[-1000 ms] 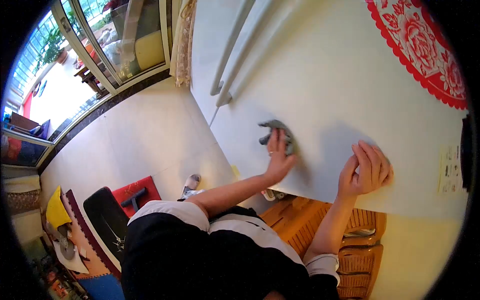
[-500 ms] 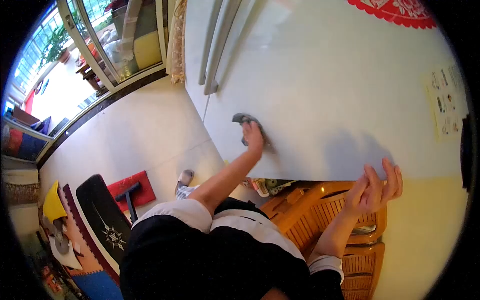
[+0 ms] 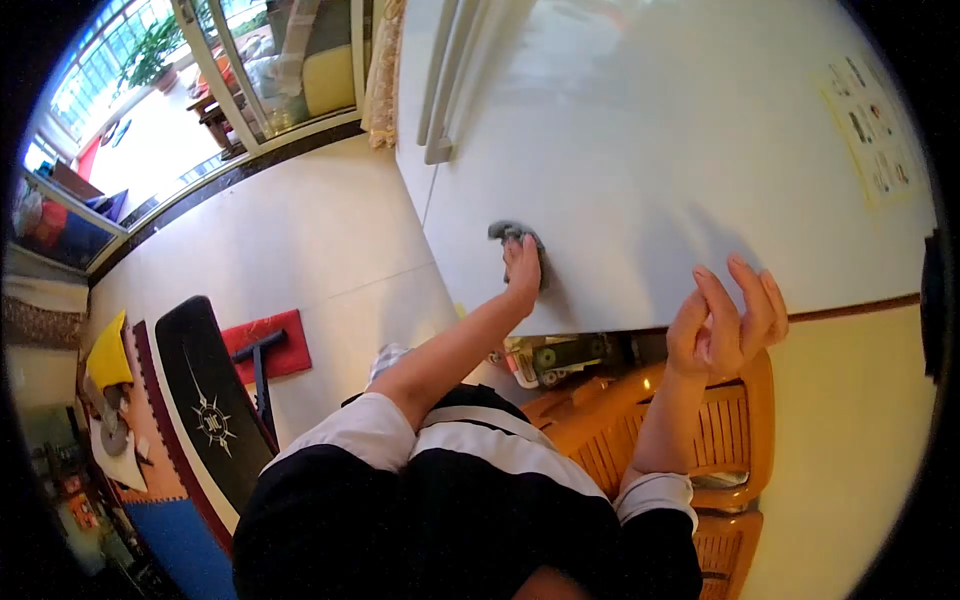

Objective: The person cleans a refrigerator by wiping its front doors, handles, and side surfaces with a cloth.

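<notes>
The left hand point(image 3: 523, 270) holds a grey cloth point(image 3: 507, 230) against the white refrigerator door point(image 3: 640, 150), best pressed flat; the empty right hand point(image 3: 728, 325) sits loosely open further right.

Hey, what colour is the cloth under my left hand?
The cloth looks dark grey; the head view shows it best.

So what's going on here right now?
The person's left hand presses a crumpled dark-grey cloth against the smooth white door with long pale handles, near its lower left corner. The right hand looks empty, loosely curled, by the door's bottom edge; whether it touches, I can't tell.
</notes>
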Available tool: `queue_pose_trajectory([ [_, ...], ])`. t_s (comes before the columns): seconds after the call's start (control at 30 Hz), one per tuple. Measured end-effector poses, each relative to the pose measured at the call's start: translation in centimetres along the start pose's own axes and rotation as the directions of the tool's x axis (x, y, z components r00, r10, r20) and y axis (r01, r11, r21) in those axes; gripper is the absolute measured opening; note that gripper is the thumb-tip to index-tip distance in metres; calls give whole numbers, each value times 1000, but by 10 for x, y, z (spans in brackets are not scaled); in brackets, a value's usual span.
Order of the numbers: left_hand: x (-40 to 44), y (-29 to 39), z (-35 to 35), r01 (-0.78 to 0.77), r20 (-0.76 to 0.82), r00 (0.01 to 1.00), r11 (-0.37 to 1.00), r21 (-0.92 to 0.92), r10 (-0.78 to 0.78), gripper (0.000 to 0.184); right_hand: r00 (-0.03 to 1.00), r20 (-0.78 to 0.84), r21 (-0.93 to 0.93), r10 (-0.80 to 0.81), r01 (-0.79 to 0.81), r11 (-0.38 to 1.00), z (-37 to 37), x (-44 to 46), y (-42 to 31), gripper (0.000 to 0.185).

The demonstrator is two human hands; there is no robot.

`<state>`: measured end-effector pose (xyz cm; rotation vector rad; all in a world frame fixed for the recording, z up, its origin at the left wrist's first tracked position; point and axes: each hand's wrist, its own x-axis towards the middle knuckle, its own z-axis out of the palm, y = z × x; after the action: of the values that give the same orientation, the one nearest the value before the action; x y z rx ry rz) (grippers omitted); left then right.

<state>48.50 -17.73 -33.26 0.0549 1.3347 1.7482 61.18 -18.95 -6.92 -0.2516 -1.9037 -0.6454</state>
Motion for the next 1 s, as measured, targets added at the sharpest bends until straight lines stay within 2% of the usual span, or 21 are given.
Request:
queue_pose_trajectory([
  [0.07,-41,16,13,145,-5,989,971,191,-147,81,1000,8,15,-23,23,1000,-1,0,1,19],
  [0.1,-48,-12,32,-129,45,992,887,444,122,80,1000,11,3,-17,17,1000,0,2,0,19],
  [0.13,-56,-41,46,-370,156,921,674,639,358,80,1000,7,-38,-10,10,999,2,3,-1,19],
  [0.2,-141,26,48,-713,363,696,543,443,619,75,1000,24,-64,-1,3,998,1,3,-5,18],
  [0.27,-157,41,42,-910,522,413,327,254,746,71,998,59,-150,-16,25,988,3,3,-4,18],
  [0.33,-143,30,35,-918,523,392,290,269,757,67,997,65,-150,-28,37,988,5,8,-8,19],
  [0.4,-123,4,19,-948,599,296,154,277,744,64,997,68,-208,-23,37,978,6,4,-6,20],
  [0.43,-121,-8,9,-914,575,396,246,322,716,65,996,92,-221,-19,39,975,5,6,-8,21],
  [0.47,-122,-19,3,-817,546,575,396,418,610,67,995,95,-221,-21,41,974,6,7,-8,21],
  [0.5,-118,-34,0,-642,417,764,645,414,493,67,996,87,-240,-23,43,970,6,7,-7,21],
  [0.53,-116,-37,0,-412,295,902,835,366,316,68,997,79,-260,-24,44,965,7,6,-7,21],
  [0.57,-103,-37,3,77,159,980,966,246,-119,70,996,83,-268,-22,43,962,8,7,-9,21],
  [0.6,-91,-29,7,552,94,826,831,69,-556,71,996,83,-266,-10,32,963,7,8,-9,22],
  [0.63,-86,-26,7,560,101,819,825,72,-565,71,996,84,-263,-1,23,965,6,9,-9,22],
  [0.7,-79,-13,7,744,213,663,663,-84,-717,73,996,90,-280,-7,32,959,8,9,-8,21],
  [0.73,-82,-6,8,745,224,659,665,-61,-718,73,996,88,-301,-4,31,953,7,8,-7,20],
  [0.8,-103,16,20,621,333,703,771,143,-628,76,995,96,-309,12,18,951,5,8,-8,19],
  [0.87,-139,63,20,520,349,748,825,221,-565,78,995,92,-327,26,6,945,3,8,-10,18],
  [0.9,-148,65,20,121,469,855,964,237,-223,76,996,79,-304,32,-7,953,4,7,-12,16],
  [0.93,-153,69,22,-300,584,799,936,182,143,75,997,62,-279,36,-18,960,5,7,-12,15],
  [1.0,-145,87,30,-677,571,622,735,47,536,69,999,19,-254,27,-22,967,8,8,-11,13],
])
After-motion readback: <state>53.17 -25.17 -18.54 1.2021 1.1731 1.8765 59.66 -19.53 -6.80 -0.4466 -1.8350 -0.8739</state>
